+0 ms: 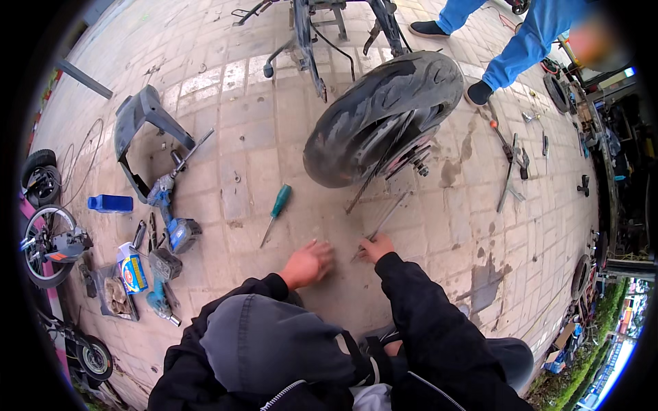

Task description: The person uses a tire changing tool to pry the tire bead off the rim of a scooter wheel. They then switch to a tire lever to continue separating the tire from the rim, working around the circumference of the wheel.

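My right hand [375,248] is closed around a long, thin metal bar [392,214], which slants up toward the wheel; its exact kind I cannot make out. Just left of it, my left hand [308,264] hovers low over the paving with its fingers loosely apart, a little blurred, and nothing visible in them. Beyond both hands stands a worn black-tyred wheel [370,103], its hub and axle [415,161] facing right. A screwdriver with a green handle [281,200] lies on the bricks ahead of my left hand.
At left lie a grey plastic fairing [140,123], cordless power tools [181,233], a blue bottle [110,203] and a yellow-and-blue container [131,267]. A vehicle frame [301,41] stands behind the wheel. Another person's legs [528,51] are at the upper right, near scattered hand tools [510,164].
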Available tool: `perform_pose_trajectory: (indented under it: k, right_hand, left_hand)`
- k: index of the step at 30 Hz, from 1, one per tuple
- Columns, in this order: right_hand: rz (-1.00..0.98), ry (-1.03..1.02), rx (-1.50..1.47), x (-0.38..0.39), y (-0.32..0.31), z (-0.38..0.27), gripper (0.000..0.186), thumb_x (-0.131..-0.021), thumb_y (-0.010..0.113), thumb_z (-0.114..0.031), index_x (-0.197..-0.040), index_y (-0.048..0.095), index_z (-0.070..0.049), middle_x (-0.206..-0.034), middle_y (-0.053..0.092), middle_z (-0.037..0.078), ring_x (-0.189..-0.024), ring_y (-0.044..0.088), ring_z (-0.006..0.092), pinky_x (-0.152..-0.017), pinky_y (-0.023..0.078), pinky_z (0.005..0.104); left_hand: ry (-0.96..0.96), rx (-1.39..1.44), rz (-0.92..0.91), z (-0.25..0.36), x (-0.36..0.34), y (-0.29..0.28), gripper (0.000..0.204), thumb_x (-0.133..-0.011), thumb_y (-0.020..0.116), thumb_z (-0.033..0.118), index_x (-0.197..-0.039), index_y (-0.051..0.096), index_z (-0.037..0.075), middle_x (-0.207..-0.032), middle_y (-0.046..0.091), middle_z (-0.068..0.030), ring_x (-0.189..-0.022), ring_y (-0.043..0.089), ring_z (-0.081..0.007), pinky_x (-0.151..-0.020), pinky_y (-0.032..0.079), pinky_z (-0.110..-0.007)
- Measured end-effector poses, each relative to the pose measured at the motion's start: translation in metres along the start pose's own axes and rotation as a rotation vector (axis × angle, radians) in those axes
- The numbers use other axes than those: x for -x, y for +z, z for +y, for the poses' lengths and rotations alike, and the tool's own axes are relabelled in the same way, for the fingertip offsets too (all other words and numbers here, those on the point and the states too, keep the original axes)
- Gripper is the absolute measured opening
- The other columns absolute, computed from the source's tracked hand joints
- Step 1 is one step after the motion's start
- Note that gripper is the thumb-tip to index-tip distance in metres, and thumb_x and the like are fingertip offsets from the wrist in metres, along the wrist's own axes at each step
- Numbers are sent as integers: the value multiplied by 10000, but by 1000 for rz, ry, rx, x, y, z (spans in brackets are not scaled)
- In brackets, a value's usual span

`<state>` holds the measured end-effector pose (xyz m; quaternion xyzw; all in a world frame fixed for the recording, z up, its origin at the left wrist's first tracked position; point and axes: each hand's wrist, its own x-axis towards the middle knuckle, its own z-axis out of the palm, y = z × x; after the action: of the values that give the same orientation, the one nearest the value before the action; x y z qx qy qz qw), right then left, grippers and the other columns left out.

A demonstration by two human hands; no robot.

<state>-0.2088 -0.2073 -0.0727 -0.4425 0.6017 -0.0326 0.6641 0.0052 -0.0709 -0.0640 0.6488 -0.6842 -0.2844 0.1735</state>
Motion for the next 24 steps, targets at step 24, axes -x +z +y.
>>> perform_pose_trajectory:
  k: [24]
  right_hand:
    - [487, -567, -677, 36, -96, -164, 248, -857, 693, -174, -941, 530, -7, -795, 572, 85, -371, 352, 83, -332, 241, 253]
  left_hand:
    - [-267, 1074, 324, -18, -120, -46, 936, -683, 822, 152, -1425, 263, 35, -1407, 412, -136, -1346, 357, -290, -1111, 270, -445]
